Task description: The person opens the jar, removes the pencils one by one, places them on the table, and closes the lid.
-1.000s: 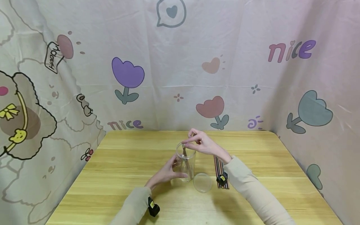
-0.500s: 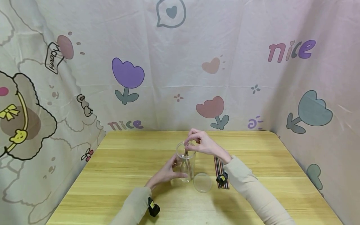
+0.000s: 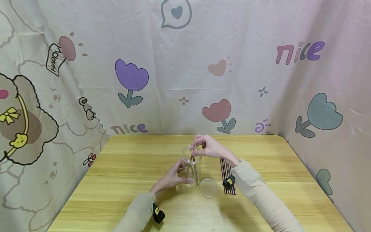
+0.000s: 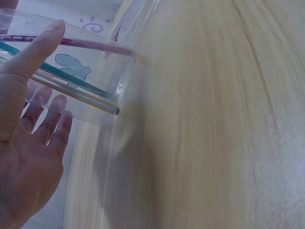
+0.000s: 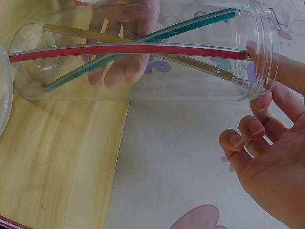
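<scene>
A clear plastic jar (image 3: pixel 195 172) stands upright on the table, its mouth uncovered. My left hand (image 3: pixel 174 175) grips its lower side, thumb and fingers curled round the wall. Inside, a green pencil (image 5: pixel 190 25) and a yellow pencil (image 5: pixel 81 33) lean crosswise. A red pencil (image 5: pixel 143 48) also stands in the jar, its lower end near the bottom. At the mouth, my right hand (image 3: pixel 210 146) pinches the red pencil's top end between thumb and index finger. The other right fingers are bent beside the rim.
A round clear lid (image 3: pixel 208 188) lies on the table just right of the jar. Further right, under my right forearm, several pencils (image 3: pixel 225 170) lie side by side on the wooden table (image 3: pixel 116 174). A printed cloth (image 3: pixel 179 71) hangs behind the table.
My right hand has shifted slightly right at the jar's mouth, and the pinched pencil's top has moved right and a little lower. My left hand stays on the jar.
</scene>
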A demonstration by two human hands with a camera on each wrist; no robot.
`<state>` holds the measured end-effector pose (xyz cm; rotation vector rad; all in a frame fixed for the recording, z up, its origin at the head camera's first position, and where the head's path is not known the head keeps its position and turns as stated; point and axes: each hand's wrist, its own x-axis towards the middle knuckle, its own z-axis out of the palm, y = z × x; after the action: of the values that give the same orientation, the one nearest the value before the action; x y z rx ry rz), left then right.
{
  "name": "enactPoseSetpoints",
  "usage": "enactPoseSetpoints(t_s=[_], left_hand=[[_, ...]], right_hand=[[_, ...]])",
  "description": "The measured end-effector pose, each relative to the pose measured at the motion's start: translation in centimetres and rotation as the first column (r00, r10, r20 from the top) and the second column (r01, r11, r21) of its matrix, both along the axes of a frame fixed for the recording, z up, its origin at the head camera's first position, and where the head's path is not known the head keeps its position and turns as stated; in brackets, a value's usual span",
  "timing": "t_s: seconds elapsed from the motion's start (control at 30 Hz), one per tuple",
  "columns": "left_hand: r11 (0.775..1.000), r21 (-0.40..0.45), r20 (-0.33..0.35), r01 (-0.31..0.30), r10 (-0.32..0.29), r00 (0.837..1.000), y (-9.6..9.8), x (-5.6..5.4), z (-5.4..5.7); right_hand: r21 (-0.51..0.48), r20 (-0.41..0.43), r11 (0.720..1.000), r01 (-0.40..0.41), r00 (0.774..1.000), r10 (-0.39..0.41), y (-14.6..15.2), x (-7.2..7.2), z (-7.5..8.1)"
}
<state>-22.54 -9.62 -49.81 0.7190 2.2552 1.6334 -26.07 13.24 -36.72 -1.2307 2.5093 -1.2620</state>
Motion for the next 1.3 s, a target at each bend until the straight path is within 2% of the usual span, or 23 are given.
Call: enactPoseSetpoints(t_s=[0.2, 0.93, 1.1, 1.3], left_hand=[[1.0, -0.004, 0.0, -0.005, 0.005, 1.0, 0.01, 0.0, 0.0], [1.0, -0.004, 0.007, 0.0, 0.0, 1.0, 0.04, 0.05, 0.05], [1.0, -0.006, 0.003, 0.0, 0.0, 1.0, 0.03, 0.05, 0.07], [1.0, -0.007, -0.012, 0.001, -0.002, 1.0, 0.01, 0.14, 0.25]], right_hand=[[0.036, 0.003, 0.999, 0.005, 1.0, -0.005, 0.09, -0.02, 0.19], [0.062, 0.044, 0.998, 0.014, 0.999, -0.017, 0.17, 0.19, 0.58], [0.035, 0.02, 0.999, 0.018, 1.0, -0.019, 0.18, 0.34, 0.45], [-0.052, -0.011, 0.998, 0.027, 1.0, -0.027, 0.47, 0.47, 0.05]])
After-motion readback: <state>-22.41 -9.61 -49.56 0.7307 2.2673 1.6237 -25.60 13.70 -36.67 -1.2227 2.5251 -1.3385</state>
